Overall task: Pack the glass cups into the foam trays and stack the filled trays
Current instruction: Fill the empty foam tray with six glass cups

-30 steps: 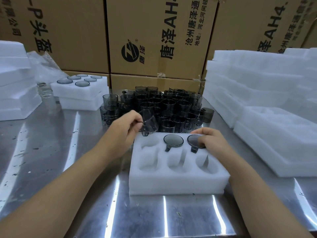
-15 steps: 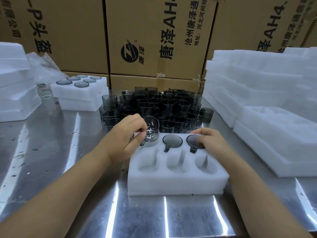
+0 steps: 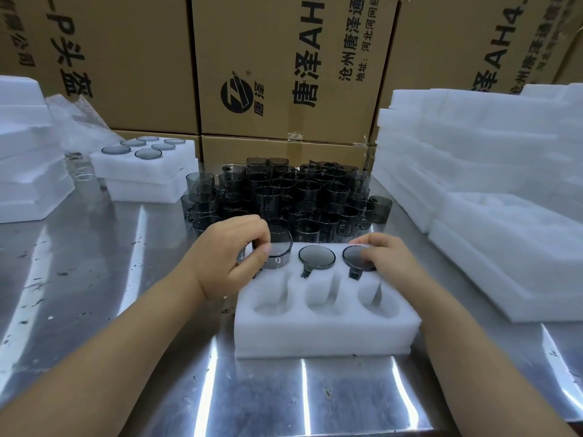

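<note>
Metal tabletop [image 3: 94, 279], streaked with glare. A white foam tray [image 3: 321, 335] sits near the middle of the near edge, with two rows of three pockets. The near row shows bare foam. In the far row, the middle pocket holds a grey glass cup [image 3: 316, 257] seated base-up, its handle in the slot toward the near side. The far-right pocket holds a second cup [image 3: 353, 258] seated the same way. The right hand [image 3: 388, 257] lies over that second cup, fingers loosely extended and resting on its upturned base, not wrapped round it. The left hand [image 3: 230, 257] pinches a third cup [image 3: 279, 250] between thumb and fingers. This cup is tilted, its lower part in the far-left pocket and the rest above the foam. How deep it sits cannot be told behind the hand. Just beyond the tray's far side, loose cups [image 3: 293, 197] stand packed together toward the far edge of the tabletop. At the far-left corner two filled trays [image 3: 145, 171] are stacked, with cup bases showing in the top one. More foam [image 3: 25, 152] is piled along the left edge, with crumpled clear plastic [image 3: 79, 121] between it and the filled trays. Empty foam trays [image 3: 473, 152] are stacked along the right edge. Cardboard boxes [image 3: 284, 74] with black print wall off the far side.
</note>
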